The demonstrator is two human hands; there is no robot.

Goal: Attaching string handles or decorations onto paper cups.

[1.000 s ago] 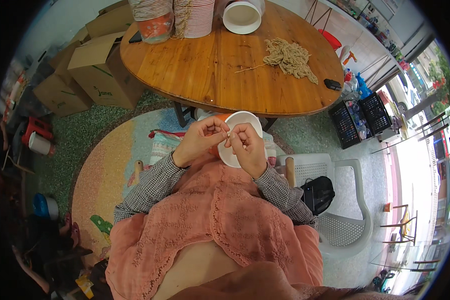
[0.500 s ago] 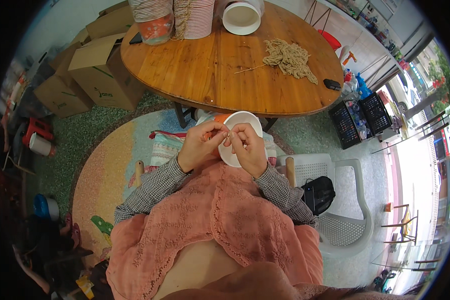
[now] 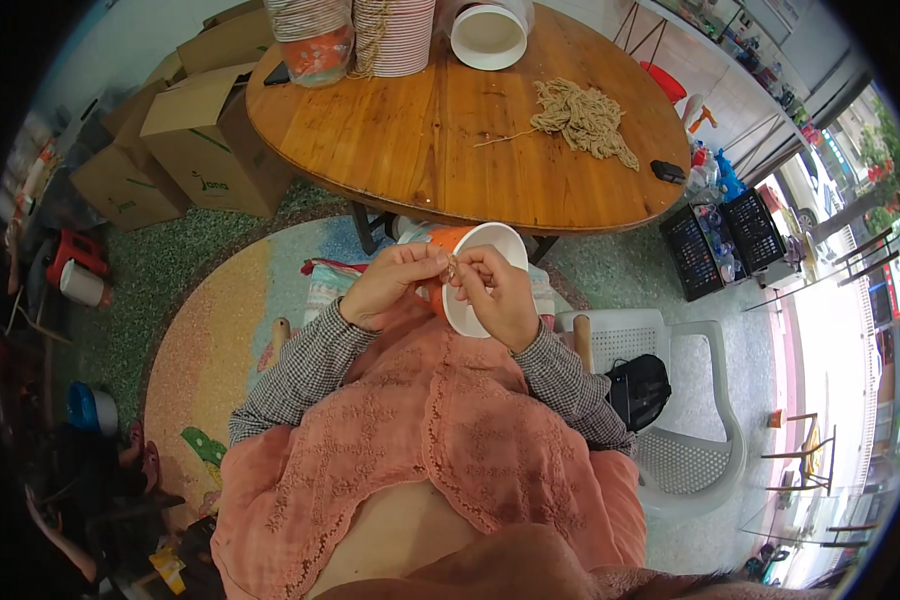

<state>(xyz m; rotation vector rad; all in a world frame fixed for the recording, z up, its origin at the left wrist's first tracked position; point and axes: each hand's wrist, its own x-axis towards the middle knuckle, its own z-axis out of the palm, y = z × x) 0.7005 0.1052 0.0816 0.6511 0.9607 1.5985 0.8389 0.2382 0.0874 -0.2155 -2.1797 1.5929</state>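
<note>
An orange paper cup (image 3: pixel 475 262) with a white inside lies on its side in front of my chest, its mouth facing right and up. My left hand (image 3: pixel 392 284) pinches at the cup's rim from the left. My right hand (image 3: pixel 497 292) grips the rim from the right and covers part of the cup's mouth. The fingertips of both hands meet at the rim on a short piece of tan string (image 3: pixel 453 266). The cup's lower side is hidden behind my hands.
A round wooden table (image 3: pixel 440 130) stands ahead with a heap of tan strings (image 3: pixel 587 120), stacked cups (image 3: pixel 310 35), a white bucket (image 3: pixel 488 32) and a small dark device (image 3: pixel 668 171). Cardboard boxes (image 3: pixel 195 130) stand at left, a white plastic chair (image 3: pixel 675 420) with a black bag (image 3: pixel 638 388) at right.
The cup has tipped so more of its orange outside shows. My hands have shifted slightly along its rim.
</note>
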